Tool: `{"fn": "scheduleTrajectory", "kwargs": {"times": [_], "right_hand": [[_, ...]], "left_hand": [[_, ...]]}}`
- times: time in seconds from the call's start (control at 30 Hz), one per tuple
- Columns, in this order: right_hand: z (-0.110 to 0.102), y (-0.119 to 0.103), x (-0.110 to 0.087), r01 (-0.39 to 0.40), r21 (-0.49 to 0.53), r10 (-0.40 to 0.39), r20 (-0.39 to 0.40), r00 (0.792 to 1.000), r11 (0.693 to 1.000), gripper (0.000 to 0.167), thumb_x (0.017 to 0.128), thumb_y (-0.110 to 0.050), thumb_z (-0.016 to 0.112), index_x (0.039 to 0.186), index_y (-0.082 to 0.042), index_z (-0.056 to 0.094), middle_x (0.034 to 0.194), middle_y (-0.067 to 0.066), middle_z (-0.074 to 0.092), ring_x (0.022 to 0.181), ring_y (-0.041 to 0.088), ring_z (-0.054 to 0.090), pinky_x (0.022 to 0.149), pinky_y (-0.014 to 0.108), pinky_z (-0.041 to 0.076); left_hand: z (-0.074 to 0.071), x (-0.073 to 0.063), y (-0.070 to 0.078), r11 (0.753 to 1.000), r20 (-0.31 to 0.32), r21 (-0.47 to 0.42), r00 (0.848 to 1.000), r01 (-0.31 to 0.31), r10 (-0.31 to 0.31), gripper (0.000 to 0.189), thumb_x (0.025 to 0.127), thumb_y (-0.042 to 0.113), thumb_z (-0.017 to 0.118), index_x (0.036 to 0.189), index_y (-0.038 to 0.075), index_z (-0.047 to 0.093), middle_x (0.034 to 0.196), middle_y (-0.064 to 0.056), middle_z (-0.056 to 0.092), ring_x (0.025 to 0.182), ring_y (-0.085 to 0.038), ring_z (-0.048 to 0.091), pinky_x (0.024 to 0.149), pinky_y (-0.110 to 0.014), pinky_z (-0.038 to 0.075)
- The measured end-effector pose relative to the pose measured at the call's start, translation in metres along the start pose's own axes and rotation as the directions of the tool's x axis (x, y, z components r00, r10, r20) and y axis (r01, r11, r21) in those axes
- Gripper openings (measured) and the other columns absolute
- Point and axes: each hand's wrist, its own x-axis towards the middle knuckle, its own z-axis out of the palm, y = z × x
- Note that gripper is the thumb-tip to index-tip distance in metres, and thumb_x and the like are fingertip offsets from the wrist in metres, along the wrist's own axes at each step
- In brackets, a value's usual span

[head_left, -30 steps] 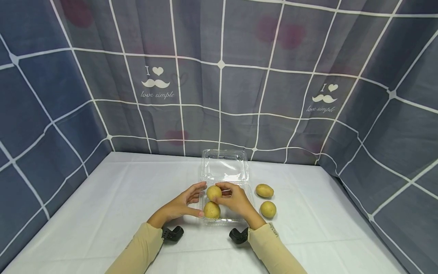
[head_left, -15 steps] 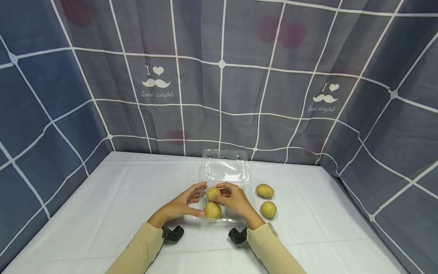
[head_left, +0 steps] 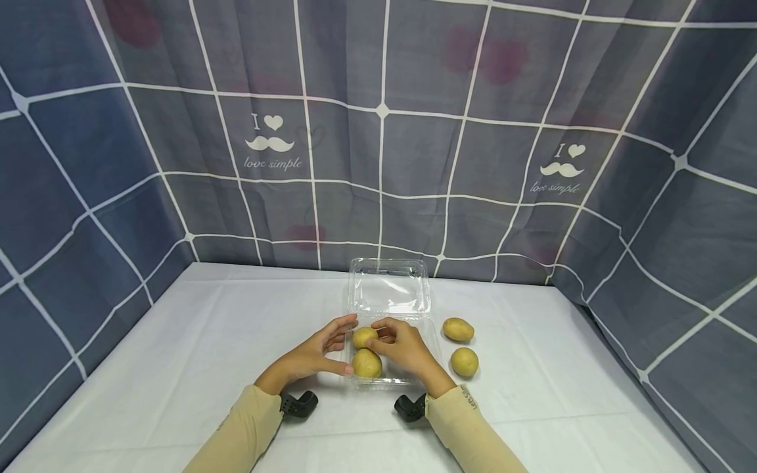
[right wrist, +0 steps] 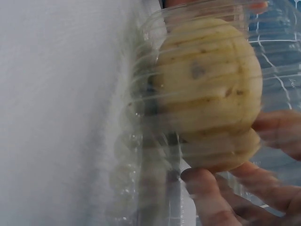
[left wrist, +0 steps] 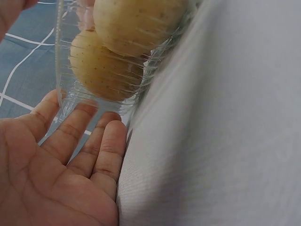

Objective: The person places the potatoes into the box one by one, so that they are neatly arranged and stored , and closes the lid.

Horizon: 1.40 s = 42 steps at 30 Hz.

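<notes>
A clear plastic clamshell container [head_left: 408, 371] stands on the table with its lid [head_left: 387, 287] raised at the back. Two yellow potatoes sit along its left side: a front potato [head_left: 367, 363] and a back potato [head_left: 365, 337]. My right hand [head_left: 408, 348] reaches in from the right and holds the back potato between thumb and fingertips. The left hand [head_left: 313, 351] is spread along the container's left wall. In the left wrist view, its nearly straight fingers [left wrist: 109, 150] touch the clear plastic, palm facing the container.
To the right of the container lie two more potatoes, an oval potato [head_left: 458, 329] behind and a rounder potato [head_left: 464, 362] in front. A white cloth covers the table [head_left: 236, 315]. Grey-blue checked curtains [head_left: 331, 144] enclose its back and sides.
The back potato has shifted slightly left and toward the front potato, with my right hand following it. The left hand has stayed in place.
</notes>
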Motion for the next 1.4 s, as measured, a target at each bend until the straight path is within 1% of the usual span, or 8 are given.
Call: {"fn": "scheduleTrajectory", "kwargs": {"times": [0.17,0.37,0.57,0.8,1.03,1.23,1.33,1.4], "right_hand": [[0.000,0.000,0.000,0.000,-0.008,0.000,0.001,1.000,1.000,0.036,0.098,-0.016,0.081,0.126,0.004,0.072,0.117,0.022,0.077,0.104,0.036,0.077,0.092,0.048,0.064],[-0.002,0.000,0.000,-0.006,-0.021,0.006,0.010,1.000,1.000,0.034,0.097,-0.016,0.080,0.125,0.003,0.072,0.119,0.022,0.077,0.105,0.036,0.077,0.091,0.046,0.064],[-0.007,-0.005,-0.002,-0.019,-0.042,0.021,0.046,0.999,0.999,0.037,0.097,-0.016,0.079,0.127,0.003,0.072,0.121,0.020,0.075,0.106,0.036,0.076,0.090,0.045,0.064],[-0.014,-0.013,-0.003,-0.021,-0.068,0.026,0.065,0.998,0.997,0.039,0.095,-0.016,0.080,0.128,0.004,0.072,0.123,0.021,0.075,0.103,0.033,0.077,0.090,0.044,0.064],[-0.024,-0.021,-0.008,-0.018,-0.057,0.024,0.104,0.994,0.998,0.040,0.094,-0.018,0.081,0.128,0.002,0.073,0.124,0.019,0.075,0.104,0.032,0.076,0.092,0.044,0.063],[-0.034,-0.026,-0.011,0.007,-0.048,0.000,0.137,0.991,0.999,0.042,0.093,-0.020,0.081,0.128,0.001,0.073,0.126,0.017,0.075,0.108,0.030,0.074,0.095,0.044,0.061],[-0.039,-0.028,-0.011,0.040,-0.015,-0.037,0.163,0.986,0.999,0.043,0.096,-0.020,0.079,0.130,0.004,0.071,0.128,0.019,0.074,0.112,0.034,0.072,0.100,0.047,0.060],[-0.043,-0.027,-0.010,0.066,0.019,-0.068,0.187,0.980,0.998,0.044,0.098,-0.018,0.078,0.132,0.008,0.069,0.129,0.022,0.073,0.115,0.035,0.072,0.102,0.046,0.059]], "left_hand": [[0.000,0.000,0.000,1.000,-0.001,0.001,1.000,0.000,0.000,0.108,0.090,0.013,0.089,0.168,-0.006,0.018,0.172,-0.032,0.025,0.155,-0.051,0.029,0.126,-0.047,0.035],[0.001,0.000,0.000,1.000,-0.002,-0.004,1.000,-0.013,0.013,0.107,0.090,0.012,0.089,0.168,-0.007,0.018,0.171,-0.034,0.025,0.155,-0.053,0.030,0.127,-0.058,0.032],[0.000,0.000,0.001,1.000,-0.009,0.002,1.000,0.009,-0.009,0.107,0.089,0.011,0.089,0.168,-0.005,0.019,0.172,-0.032,0.025,0.155,-0.051,0.030,0.127,-0.053,0.033],[0.000,0.000,0.000,1.000,-0.008,-0.009,1.000,-0.004,0.004,0.107,0.089,0.011,0.090,0.168,-0.007,0.019,0.171,-0.034,0.025,0.155,-0.054,0.029,0.126,-0.065,0.029],[0.000,0.000,0.000,1.000,-0.005,-0.011,1.000,-0.005,0.005,0.108,0.089,0.011,0.090,0.168,-0.007,0.018,0.171,-0.034,0.025,0.155,-0.054,0.029,0.126,-0.065,0.028],[-0.001,0.001,0.000,1.000,-0.005,-0.014,1.000,0.000,0.000,0.108,0.089,0.011,0.090,0.168,-0.006,0.019,0.172,-0.033,0.025,0.155,-0.054,0.028,0.126,-0.065,0.028],[-0.001,0.002,0.001,1.000,-0.004,-0.018,1.000,0.003,-0.004,0.108,0.089,0.011,0.090,0.168,-0.006,0.018,0.172,-0.033,0.024,0.155,-0.054,0.028,0.126,-0.065,0.028],[-0.002,0.002,0.001,1.000,-0.003,-0.020,1.000,0.006,-0.006,0.108,0.089,0.011,0.090,0.168,-0.006,0.018,0.172,-0.034,0.024,0.155,-0.054,0.028,0.126,-0.065,0.028]]}}
